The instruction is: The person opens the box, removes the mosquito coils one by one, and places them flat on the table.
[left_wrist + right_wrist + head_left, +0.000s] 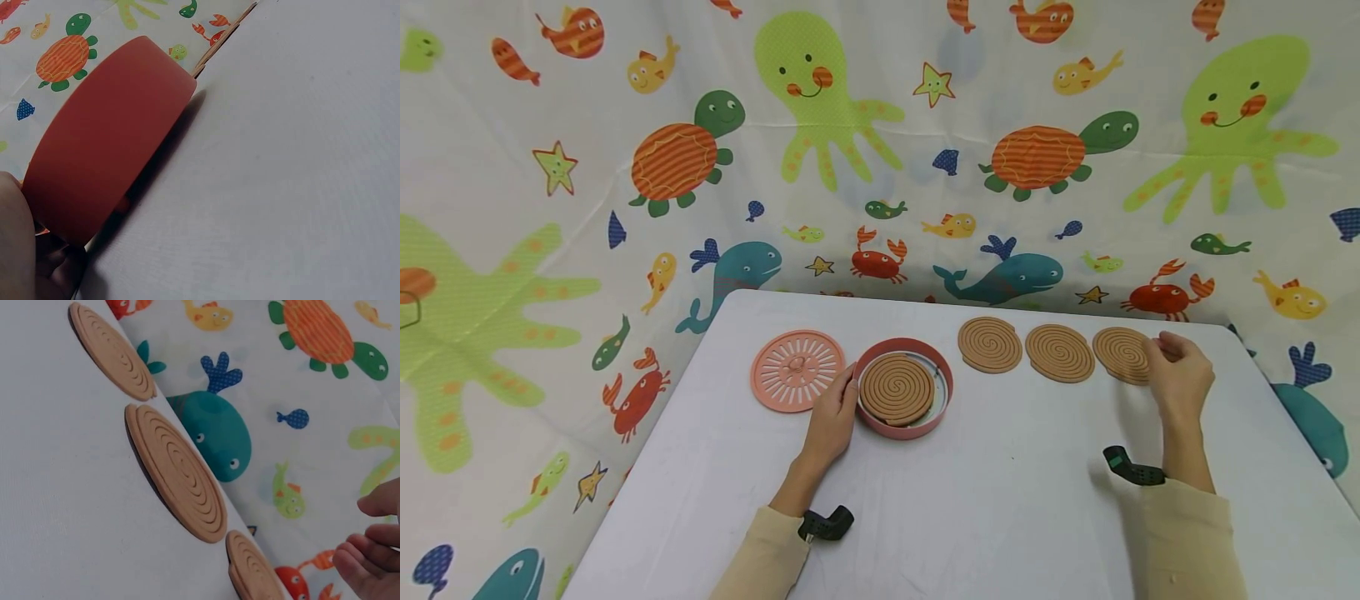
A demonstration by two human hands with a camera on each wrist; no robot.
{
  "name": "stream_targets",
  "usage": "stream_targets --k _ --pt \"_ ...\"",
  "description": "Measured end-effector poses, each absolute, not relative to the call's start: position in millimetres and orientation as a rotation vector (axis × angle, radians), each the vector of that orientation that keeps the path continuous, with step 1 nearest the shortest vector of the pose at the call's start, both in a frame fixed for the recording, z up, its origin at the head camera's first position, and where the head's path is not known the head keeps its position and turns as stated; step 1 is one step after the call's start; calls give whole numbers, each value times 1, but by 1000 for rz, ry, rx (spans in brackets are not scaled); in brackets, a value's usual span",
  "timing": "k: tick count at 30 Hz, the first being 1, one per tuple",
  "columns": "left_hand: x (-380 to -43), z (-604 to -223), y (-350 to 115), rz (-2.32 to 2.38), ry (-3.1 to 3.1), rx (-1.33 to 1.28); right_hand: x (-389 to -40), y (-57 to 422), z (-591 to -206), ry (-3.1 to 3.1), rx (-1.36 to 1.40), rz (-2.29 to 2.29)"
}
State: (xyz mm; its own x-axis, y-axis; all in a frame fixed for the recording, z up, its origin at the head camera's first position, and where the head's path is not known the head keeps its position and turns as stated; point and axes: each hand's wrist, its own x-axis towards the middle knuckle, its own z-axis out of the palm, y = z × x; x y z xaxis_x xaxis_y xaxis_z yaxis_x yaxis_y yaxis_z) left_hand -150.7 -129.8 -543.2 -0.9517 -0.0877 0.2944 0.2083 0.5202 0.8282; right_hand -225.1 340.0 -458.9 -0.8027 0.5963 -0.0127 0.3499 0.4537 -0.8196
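Note:
A round red mosquito coil holder (901,432) sits on the white table with a brown mosquito coil (897,388) lying inside it. My left hand (833,414) grips the holder's left side; in the left wrist view the holder's wall (112,137) looks slightly raised along its lower edge. At the far right, my right hand (1182,377) hovers by the rightmost coil (1118,353), its fingers loosely bent and holding nothing. In the right wrist view that hand (374,550) shows apart from the coils.
Left of the holder lies its pink slotted lid (771,375), partly behind my left hand. Two more coils, one nearer the holder (989,344) and one in the middle (1060,353), lie in a row along the table's back edge. A patterned curtain (880,75) hangs behind.

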Motion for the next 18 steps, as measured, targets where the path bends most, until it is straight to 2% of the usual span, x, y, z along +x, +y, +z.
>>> stream_targets --k 18 --pt "-150 -543 -129 -1412 -2464 -100 -220 312 -452 -2461 -683 1250"
